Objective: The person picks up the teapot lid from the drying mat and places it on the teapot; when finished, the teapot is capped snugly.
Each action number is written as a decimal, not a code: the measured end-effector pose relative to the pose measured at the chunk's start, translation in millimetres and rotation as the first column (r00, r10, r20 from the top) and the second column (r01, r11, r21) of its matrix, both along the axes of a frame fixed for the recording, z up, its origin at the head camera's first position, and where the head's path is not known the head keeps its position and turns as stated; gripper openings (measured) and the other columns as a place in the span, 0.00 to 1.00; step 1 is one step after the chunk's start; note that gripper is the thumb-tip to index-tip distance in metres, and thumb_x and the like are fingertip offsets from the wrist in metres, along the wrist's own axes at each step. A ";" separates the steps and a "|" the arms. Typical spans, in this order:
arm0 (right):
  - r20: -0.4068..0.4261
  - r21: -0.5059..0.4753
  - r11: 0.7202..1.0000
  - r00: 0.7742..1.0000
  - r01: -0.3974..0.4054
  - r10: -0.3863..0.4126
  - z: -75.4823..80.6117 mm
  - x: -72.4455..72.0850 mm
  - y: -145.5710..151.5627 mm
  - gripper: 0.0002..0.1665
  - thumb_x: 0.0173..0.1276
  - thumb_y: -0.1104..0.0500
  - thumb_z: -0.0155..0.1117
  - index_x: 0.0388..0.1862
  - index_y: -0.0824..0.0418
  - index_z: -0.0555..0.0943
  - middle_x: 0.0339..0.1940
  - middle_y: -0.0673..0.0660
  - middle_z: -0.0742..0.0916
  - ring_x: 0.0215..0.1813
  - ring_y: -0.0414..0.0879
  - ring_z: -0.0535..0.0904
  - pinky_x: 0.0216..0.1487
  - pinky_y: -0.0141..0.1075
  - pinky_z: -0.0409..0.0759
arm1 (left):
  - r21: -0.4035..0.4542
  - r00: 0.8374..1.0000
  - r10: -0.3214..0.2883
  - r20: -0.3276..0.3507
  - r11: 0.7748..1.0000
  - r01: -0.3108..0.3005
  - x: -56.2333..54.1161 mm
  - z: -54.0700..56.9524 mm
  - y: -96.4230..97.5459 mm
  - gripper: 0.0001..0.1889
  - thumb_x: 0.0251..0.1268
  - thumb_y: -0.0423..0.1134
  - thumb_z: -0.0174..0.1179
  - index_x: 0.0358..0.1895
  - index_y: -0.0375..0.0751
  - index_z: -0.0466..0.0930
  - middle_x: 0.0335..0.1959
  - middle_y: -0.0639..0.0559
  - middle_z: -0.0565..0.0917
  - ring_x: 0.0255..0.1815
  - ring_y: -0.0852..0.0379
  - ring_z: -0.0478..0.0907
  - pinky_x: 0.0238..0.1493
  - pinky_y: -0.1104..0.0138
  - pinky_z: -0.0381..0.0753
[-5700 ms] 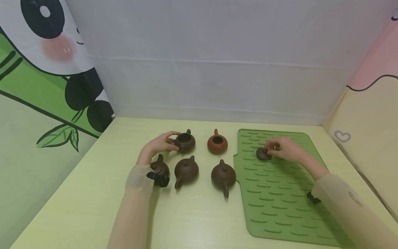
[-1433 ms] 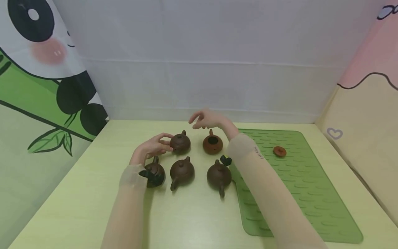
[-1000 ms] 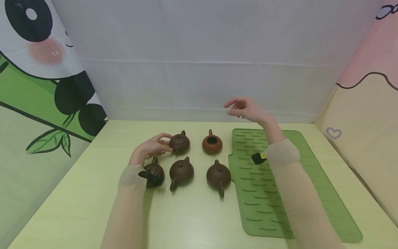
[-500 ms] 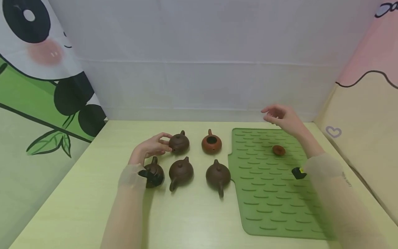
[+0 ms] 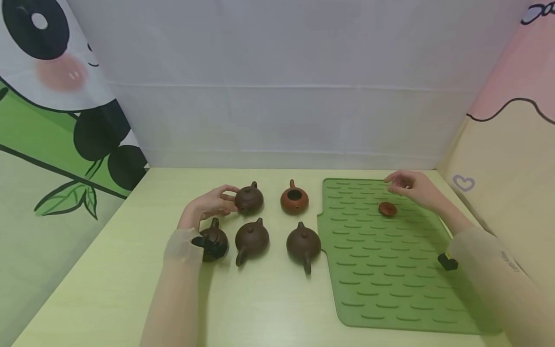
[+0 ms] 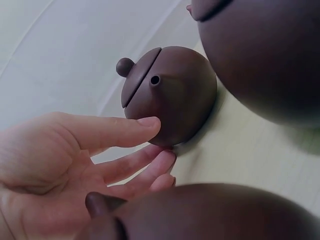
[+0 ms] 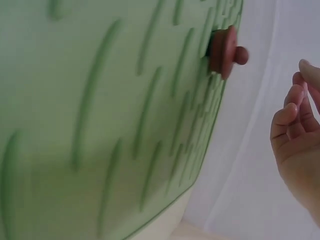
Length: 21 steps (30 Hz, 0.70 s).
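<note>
At the back left stands a dark brown teapot (image 5: 249,200) with its lid on. My left hand (image 5: 210,204) holds its side; in the left wrist view the thumb and fingertips touch the lower belly of this teapot (image 6: 182,95) near the spout. Over the far part of the green mat hovers my right hand (image 5: 414,188), fingers loosely bent and holding nothing. Just below and left of it lies a reddish-brown lid (image 5: 388,209), knob up. That lid (image 7: 222,52) is apart from the fingertips in the right wrist view. A lidless reddish-brown teapot (image 5: 295,200) stands between the hands.
Three lidded dark teapots stand in the nearer row: one (image 5: 217,236) partly behind my left wrist, one in the middle (image 5: 253,239) and one at the right (image 5: 303,244). The green ridged mat (image 5: 368,289) covers the table's right side. A pale curtain (image 5: 277,125) rises behind.
The dark lid my right hand pinched over the mat now sits on the back-left teapot. My right hand has swung back rightward and lowered near the reddish lid; my left hand stays put.
</note>
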State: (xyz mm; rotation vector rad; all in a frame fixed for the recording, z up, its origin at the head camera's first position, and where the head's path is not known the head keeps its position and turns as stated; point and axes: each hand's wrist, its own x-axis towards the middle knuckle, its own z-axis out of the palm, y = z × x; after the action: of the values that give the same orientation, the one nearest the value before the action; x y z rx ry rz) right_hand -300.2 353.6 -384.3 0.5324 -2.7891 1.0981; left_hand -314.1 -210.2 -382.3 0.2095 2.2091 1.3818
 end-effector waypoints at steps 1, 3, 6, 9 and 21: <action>0.012 0.011 1.000 1.000 -0.007 0.007 -2.7 0.4 2.3 0.14 0.72 0.55 0.63 0.54 0.56 0.82 0.36 0.56 0.85 0.35 0.40 0.80 0.35 0.33 0.77 | 0.000 1.000 -0.003 -0.001 1.000 0.003 0.0 0.0 -0.1 0.36 0.67 0.27 0.56 0.76 0.41 0.52 0.74 0.31 0.62 0.51 0.58 0.76 0.52 0.66 0.76; 0.034 0.023 0.999 0.999 -0.028 0.027 -6.8 2.0 6.5 0.14 0.72 0.55 0.63 0.54 0.57 0.82 0.36 0.58 0.85 0.36 0.44 0.80 0.36 0.34 0.78 | 0.000 1.000 -0.006 -0.003 1.000 0.006 0.1 0.1 0.0 0.36 0.67 0.27 0.55 0.76 0.41 0.52 0.74 0.31 0.62 0.52 0.58 0.76 0.53 0.65 0.76; 0.071 0.025 0.997 0.995 -0.071 0.069 -10.3 5.0 11.0 0.15 0.73 0.56 0.62 0.54 0.60 0.81 0.36 0.59 0.85 0.38 0.47 0.80 0.38 0.35 0.79 | -0.007 1.000 -0.004 -0.011 1.000 0.004 0.9 0.9 0.1 0.36 0.68 0.27 0.54 0.77 0.40 0.50 0.75 0.30 0.61 0.55 0.54 0.76 0.55 0.63 0.76; 0.095 0.018 0.994 0.990 -0.110 0.108 -12.5 7.6 13.5 0.15 0.72 0.59 0.62 0.54 0.63 0.81 0.35 0.60 0.85 0.37 0.47 0.80 0.36 0.34 0.78 | -0.023 0.999 0.027 -0.028 0.999 -0.028 3.3 2.8 0.1 0.38 0.69 0.29 0.54 0.78 0.40 0.45 0.76 0.30 0.57 0.61 0.45 0.75 0.60 0.58 0.76; 0.094 0.040 0.989 0.986 -0.141 0.136 -21.2 7.3 18.0 0.14 0.71 0.62 0.62 0.54 0.64 0.81 0.34 0.59 0.86 0.36 0.44 0.80 0.34 0.32 0.75 | 0.166 0.839 0.409 -0.359 0.913 -0.374 25.5 37.5 35.3 0.36 0.69 0.37 0.60 0.77 0.46 0.53 0.77 0.41 0.60 0.76 0.39 0.62 0.74 0.47 0.64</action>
State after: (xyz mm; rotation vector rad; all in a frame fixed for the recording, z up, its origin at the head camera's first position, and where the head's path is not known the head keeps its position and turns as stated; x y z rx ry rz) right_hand -292.9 371.6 -405.5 0.7084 -2.9011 1.1121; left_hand -288.6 -174.8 -344.8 0.0624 2.6249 1.7914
